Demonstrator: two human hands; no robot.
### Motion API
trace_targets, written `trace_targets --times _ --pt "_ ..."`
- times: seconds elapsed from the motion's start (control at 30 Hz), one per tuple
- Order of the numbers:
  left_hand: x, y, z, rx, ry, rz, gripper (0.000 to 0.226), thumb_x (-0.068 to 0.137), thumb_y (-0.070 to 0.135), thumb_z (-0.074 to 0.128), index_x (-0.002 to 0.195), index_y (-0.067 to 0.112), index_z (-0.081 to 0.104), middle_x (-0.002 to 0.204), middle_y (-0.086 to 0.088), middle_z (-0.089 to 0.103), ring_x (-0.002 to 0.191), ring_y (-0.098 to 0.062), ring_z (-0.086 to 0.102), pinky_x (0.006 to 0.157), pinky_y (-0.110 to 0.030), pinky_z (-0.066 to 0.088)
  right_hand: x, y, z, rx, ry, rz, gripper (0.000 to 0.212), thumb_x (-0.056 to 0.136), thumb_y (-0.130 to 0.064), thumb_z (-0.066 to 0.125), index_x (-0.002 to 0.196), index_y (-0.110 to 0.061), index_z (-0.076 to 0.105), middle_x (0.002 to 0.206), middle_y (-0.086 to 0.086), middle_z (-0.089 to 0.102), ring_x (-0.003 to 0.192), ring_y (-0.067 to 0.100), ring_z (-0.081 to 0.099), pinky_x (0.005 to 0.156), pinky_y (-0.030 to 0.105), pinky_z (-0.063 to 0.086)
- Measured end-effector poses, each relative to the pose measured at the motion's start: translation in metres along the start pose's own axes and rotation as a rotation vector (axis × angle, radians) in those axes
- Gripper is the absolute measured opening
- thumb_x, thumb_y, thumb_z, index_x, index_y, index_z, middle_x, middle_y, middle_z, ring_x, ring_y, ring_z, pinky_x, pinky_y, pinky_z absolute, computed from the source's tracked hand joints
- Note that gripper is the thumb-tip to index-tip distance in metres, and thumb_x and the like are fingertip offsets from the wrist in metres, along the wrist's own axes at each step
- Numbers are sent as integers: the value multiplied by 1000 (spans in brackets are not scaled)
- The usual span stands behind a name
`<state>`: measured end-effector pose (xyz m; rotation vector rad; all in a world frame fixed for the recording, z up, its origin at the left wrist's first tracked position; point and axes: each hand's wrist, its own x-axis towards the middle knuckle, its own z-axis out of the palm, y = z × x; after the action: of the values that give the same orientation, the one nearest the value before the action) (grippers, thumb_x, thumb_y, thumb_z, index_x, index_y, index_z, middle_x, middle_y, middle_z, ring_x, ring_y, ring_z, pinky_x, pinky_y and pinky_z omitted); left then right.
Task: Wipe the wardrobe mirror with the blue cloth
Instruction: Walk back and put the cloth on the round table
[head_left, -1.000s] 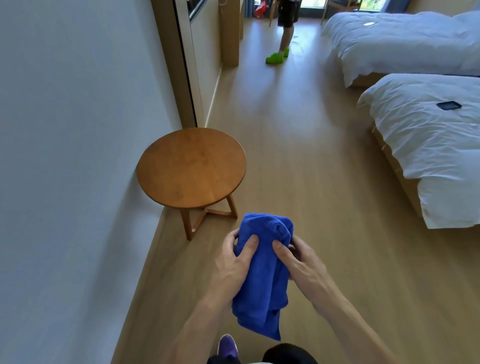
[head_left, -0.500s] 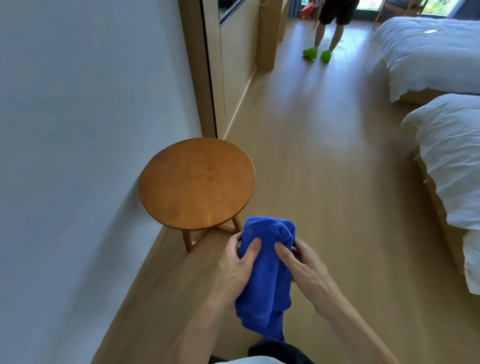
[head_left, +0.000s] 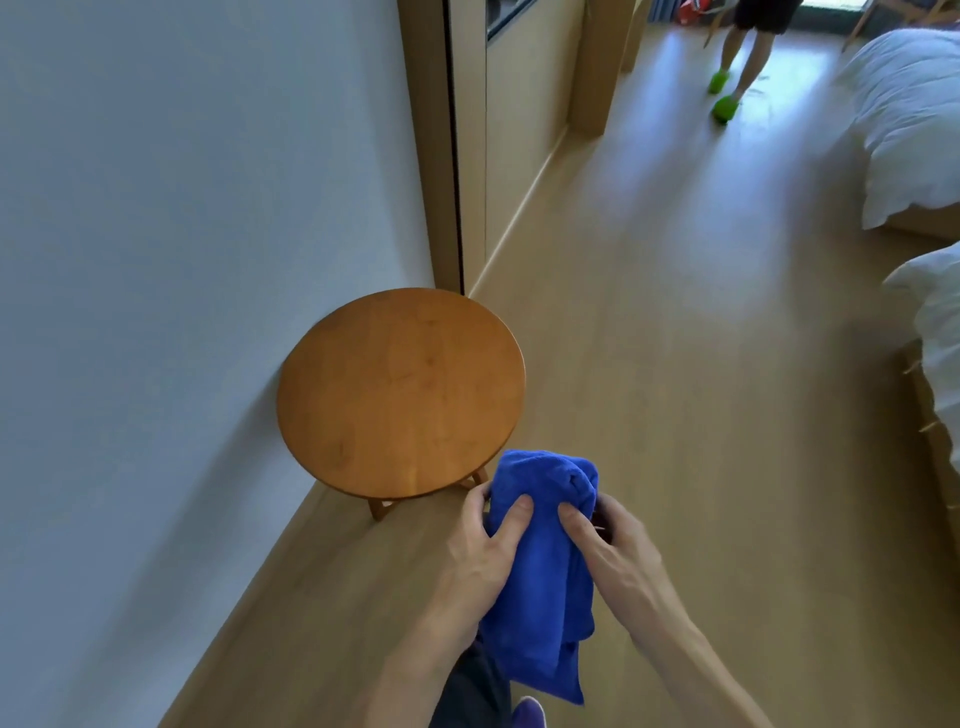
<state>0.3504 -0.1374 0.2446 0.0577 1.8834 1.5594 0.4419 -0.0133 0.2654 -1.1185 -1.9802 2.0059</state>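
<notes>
A folded blue cloth (head_left: 545, 587) hangs in front of me, low in the head view. My left hand (head_left: 480, 561) grips its left side with the thumb pressed on the front. My right hand (head_left: 610, 556) grips its right side the same way. The wardrobe mirror (head_left: 519, 124) runs along the left wall ahead, beyond a tall wooden frame (head_left: 434, 140), and is seen at a steep angle. It lies well ahead of my hands.
A round wooden side table (head_left: 400, 392) stands against the white wall, just ahead and left of my hands. Two beds with white duvets (head_left: 914, 124) line the right side. Another person in green shoes (head_left: 724, 101) stands on the wooden floor far ahead.
The view has moved forward and turned left: the table and wardrobe frame are nearer, the beds have slid right. Both hands keep the same hold on the cloth.
</notes>
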Motion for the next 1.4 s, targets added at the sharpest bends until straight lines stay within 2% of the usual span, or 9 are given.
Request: trace_targets --times 0.13,0.27,0.4,0.57,0.67,0.77,0.9,1.1,1.4 --pt "52 15 -5 -52 2 -16 22 94 48 66 113 38 62 110 13 73 96 1 70 78 -19 56 52 -20 9 -57 10 4 12 99 -30 61 100 -22 69 89 -4 75 83 8 71 64 18 54" --pt "99 38 -16 -95 -17 -26 31 94 50 66 119 31 64 109 11 74 98 -5 72 88 -32 60 100 -47 19 -119 -14 -4 11 99 -34 61 101 -27 69 92 -8 76 86 7 71 69 22 55" --pt "135 64 -37 -78 14 -11 35 92 55 65 118 30 63 107 13 74 94 0 71 82 -24 59 141 -74 37 -126 -53 -46 11 99 -34 60 100 -26 68 87 -10 75 79 3 71 62 14 52" --pt "163 81 -64 -157 125 -20 30 93 54 65 110 30 67 98 15 76 89 -2 73 74 -21 58 185 -96 68 -182 -155 -87 13 99 -34 60 98 -24 68 83 -6 73 75 6 69 61 19 52" --pt "175 84 -74 -238 196 -64 32 93 52 66 109 24 69 97 10 78 90 -8 75 80 -28 60 212 -107 84 -218 -252 -90 12 99 -31 61 96 -22 68 83 -2 73 74 11 68 60 19 52" --pt "187 87 -79 -309 289 -101 33 92 53 66 110 25 67 96 11 78 88 -6 75 73 -23 59 241 -115 98 -267 -358 -95 11 98 -31 61 94 -23 68 78 -6 72 71 8 67 58 17 51" --pt "214 96 -74 -380 416 -156 35 90 56 67 111 29 65 98 12 78 91 -7 75 89 -35 60 288 -126 106 -347 -515 -107 14 98 -32 61 90 -22 66 68 -13 65 63 3 60 56 17 48" --pt "256 119 -37 -548 588 -232 34 91 53 67 115 30 63 100 10 78 91 -7 75 88 -34 60 370 -154 97 -477 -752 -71 18 98 -32 60 93 -16 66 76 1 68 68 14 64 64 28 52" --pt "293 122 -8 -765 795 -215 58 72 63 72 121 34 59 99 19 76 91 -1 74 65 -14 56 436 -168 113 -659 -969 -72 13 96 -35 58 91 -28 69 85 -4 73 81 14 70 75 37 58"
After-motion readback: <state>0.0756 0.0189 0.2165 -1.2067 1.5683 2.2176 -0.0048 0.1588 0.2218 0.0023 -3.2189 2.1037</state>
